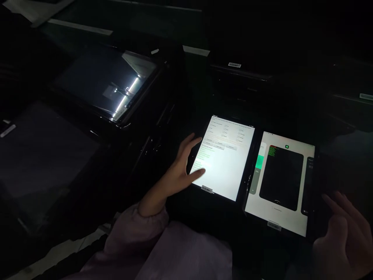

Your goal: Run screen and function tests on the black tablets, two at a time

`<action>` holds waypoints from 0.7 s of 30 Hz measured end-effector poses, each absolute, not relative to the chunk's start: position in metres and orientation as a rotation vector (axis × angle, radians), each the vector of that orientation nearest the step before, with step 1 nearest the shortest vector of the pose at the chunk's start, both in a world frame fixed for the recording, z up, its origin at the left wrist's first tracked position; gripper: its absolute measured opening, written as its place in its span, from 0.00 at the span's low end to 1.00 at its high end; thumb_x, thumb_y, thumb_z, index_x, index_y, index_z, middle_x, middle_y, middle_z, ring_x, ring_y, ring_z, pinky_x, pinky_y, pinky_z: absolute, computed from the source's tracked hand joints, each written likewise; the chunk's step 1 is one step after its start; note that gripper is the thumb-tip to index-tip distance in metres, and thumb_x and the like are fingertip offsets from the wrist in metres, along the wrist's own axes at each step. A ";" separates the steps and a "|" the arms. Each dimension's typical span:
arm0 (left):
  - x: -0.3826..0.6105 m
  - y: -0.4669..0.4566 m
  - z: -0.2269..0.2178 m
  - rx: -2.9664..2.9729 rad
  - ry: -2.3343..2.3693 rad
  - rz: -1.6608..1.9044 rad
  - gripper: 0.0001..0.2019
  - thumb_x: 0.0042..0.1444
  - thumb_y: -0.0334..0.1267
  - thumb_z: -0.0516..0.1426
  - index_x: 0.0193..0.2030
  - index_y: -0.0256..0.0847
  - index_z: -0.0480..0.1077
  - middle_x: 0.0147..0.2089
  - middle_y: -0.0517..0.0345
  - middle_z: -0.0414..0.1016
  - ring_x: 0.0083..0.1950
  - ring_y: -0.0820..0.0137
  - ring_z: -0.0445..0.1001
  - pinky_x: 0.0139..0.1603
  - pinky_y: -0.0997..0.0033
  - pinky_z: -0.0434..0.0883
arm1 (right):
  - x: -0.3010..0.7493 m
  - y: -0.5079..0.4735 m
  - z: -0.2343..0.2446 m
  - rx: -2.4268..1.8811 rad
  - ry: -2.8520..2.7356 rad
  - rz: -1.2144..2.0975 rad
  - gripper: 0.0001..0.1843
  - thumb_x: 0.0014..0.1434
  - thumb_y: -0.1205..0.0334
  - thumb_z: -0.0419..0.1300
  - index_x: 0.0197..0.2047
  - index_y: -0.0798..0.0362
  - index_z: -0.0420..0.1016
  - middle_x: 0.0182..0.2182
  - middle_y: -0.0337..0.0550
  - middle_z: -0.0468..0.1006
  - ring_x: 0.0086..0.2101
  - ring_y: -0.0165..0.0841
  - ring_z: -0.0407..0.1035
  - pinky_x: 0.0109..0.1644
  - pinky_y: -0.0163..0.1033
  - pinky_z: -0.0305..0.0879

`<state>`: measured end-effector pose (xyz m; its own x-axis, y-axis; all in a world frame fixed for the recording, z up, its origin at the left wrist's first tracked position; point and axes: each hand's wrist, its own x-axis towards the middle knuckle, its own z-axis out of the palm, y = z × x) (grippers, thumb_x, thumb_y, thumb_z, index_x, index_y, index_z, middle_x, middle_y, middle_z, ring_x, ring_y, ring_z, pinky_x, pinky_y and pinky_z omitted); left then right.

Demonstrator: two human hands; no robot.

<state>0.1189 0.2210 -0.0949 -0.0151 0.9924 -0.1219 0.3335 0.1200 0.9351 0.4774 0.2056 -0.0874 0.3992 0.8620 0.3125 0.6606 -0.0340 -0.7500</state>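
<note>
Dark surface (196,83), left tablet (225,161) and right tablet (281,181) lit side by side, left hand (178,173) at the former's edge, right hand (345,235) beside the latter, both loosely open, empty.

Shot from a single head-worn camera, facing forward and steeply down. Near enough to fit both lit screens whole, left tablet (225,155) and right tablet (281,179), right of centre. Rolled a bit, with tablet tops slanting down to the right. Looking from behind along left sleeve (136,229) to left hand (177,175); cutting right hand (346,233) at frame edge. Reaching farther out to glossy dark panel (93,81), upper left.
</note>
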 end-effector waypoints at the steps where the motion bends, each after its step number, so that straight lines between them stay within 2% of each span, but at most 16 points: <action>1: 0.118 0.214 -0.090 1.416 1.511 0.797 0.47 0.64 0.51 0.69 0.83 0.65 0.49 0.90 0.50 0.35 0.89 0.39 0.33 0.82 0.22 0.50 | 0.475 0.206 -0.084 -1.776 -1.277 0.277 0.18 0.73 0.57 0.56 0.54 0.48 0.87 0.61 0.47 0.82 0.66 0.54 0.72 0.73 0.67 0.67; 3: 0.119 0.202 -0.080 1.491 1.531 0.583 0.53 0.66 0.54 0.68 0.85 0.72 0.36 0.90 0.51 0.23 0.88 0.35 0.26 0.79 0.15 0.51 | 0.473 0.208 -0.081 -1.772 -1.224 0.273 0.16 0.71 0.56 0.58 0.49 0.46 0.89 0.58 0.46 0.84 0.63 0.53 0.75 0.71 0.66 0.70; 6: 0.127 0.191 -0.073 1.509 1.594 0.436 0.56 0.66 0.55 0.68 0.83 0.78 0.29 0.89 0.55 0.15 0.87 0.31 0.22 0.75 0.12 0.57 | 0.477 0.208 -0.086 -1.730 -1.234 0.261 0.14 0.71 0.53 0.61 0.49 0.40 0.90 0.56 0.43 0.85 0.61 0.53 0.77 0.67 0.67 0.73; 8: 0.134 0.190 -0.074 1.491 1.654 0.423 0.56 0.65 0.54 0.68 0.83 0.79 0.28 0.89 0.56 0.14 0.87 0.30 0.22 0.74 0.13 0.61 | 0.481 0.208 -0.091 -1.715 -1.242 0.233 0.12 0.71 0.52 0.63 0.48 0.38 0.90 0.54 0.42 0.86 0.59 0.54 0.78 0.64 0.67 0.74; 10: 0.141 0.193 -0.078 1.471 1.713 0.451 0.57 0.65 0.51 0.68 0.83 0.77 0.28 0.89 0.54 0.15 0.87 0.31 0.23 0.73 0.13 0.63 | 0.483 0.208 -0.093 -1.703 -1.269 0.212 0.13 0.72 0.50 0.62 0.49 0.40 0.90 0.54 0.44 0.86 0.58 0.54 0.78 0.63 0.67 0.74; 15: 0.148 0.204 -0.085 1.448 1.797 0.527 0.60 0.62 0.48 0.70 0.85 0.69 0.29 0.89 0.48 0.15 0.87 0.32 0.21 0.75 0.13 0.59 | 0.483 0.208 -0.093 -1.686 -1.308 0.215 0.19 0.74 0.47 0.61 0.48 0.48 0.89 0.54 0.49 0.86 0.55 0.50 0.80 0.64 0.64 0.72; 21: 0.151 0.206 -0.084 1.436 1.835 0.515 0.58 0.61 0.50 0.69 0.85 0.63 0.33 0.89 0.46 0.18 0.88 0.33 0.23 0.75 0.16 0.61 | 0.483 0.206 -0.093 -1.695 -1.305 0.233 0.17 0.75 0.51 0.59 0.51 0.49 0.88 0.55 0.47 0.85 0.56 0.46 0.79 0.64 0.59 0.72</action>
<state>0.1505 0.2063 -0.0836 -0.1022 0.9477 -0.3024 0.6516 0.2935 0.6995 0.4830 0.2060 -0.0928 0.4124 0.8303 0.3749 0.6492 0.0208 -0.7603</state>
